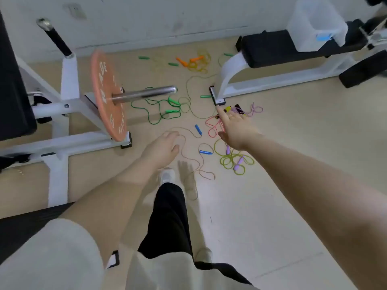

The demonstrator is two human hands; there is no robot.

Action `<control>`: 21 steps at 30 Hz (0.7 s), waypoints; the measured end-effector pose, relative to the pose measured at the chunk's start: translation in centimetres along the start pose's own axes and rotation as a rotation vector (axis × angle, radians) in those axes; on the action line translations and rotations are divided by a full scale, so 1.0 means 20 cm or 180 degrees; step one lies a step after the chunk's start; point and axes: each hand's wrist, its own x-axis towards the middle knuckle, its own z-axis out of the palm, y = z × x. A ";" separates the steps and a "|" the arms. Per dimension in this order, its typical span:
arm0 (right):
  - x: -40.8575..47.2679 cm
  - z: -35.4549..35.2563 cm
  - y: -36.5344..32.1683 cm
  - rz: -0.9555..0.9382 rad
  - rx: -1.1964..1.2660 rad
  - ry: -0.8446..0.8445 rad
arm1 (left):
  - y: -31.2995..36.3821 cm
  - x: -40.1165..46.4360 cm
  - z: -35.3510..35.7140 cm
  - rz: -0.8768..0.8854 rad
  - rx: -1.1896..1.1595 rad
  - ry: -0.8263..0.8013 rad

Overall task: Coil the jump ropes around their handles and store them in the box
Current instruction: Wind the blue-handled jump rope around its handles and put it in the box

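**Jump ropes loose on the gym floor, both hands reaching out with nothing in them**

At the left edge of the floor stands a white rack carrying an orange weight plate on a steel bar. Just right of the plate, under the bar's end, lies a bright green rope in loose loops. Near the wall, at the far edge of the floor, a green-handled rope and an orange rope lie tangled together.

The left hand hangs over the middle of the floor, fingers loosely curled, holding nothing. Beside it lies a thin rope with blue handles, uncoiled. A white shoe and a black trouser leg show below the hand.

The right hand stretches forward with fingers spread and straight, forefinger toward the foot of the bench; it grips nothing. A ring shows on one finger. Under and around it lie a pink rope, a dark-handled rope and, nearer, a yellow-green rope with lilac handles.

At the right, a black padded bench on a white frame carries the clear plastic box at its far end, well apart from all the ropes.
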 end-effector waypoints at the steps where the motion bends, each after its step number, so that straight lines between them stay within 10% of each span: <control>1: 0.08 0.01 0.02 0.0027 0.0004 -0.0142 | 0.00 0.10 0.00 0.0041 -0.0060 -0.0113; 11: 0.83 0.35 0.29 0.0954 0.1025 -0.0906 | -0.14 1.13 -0.06 -0.0083 -0.0058 -0.0874; 21: 1.45 1.48 0.71 0.0898 0.0663 -0.1670 | -0.50 1.84 1.00 -0.0492 -0.0713 -0.1372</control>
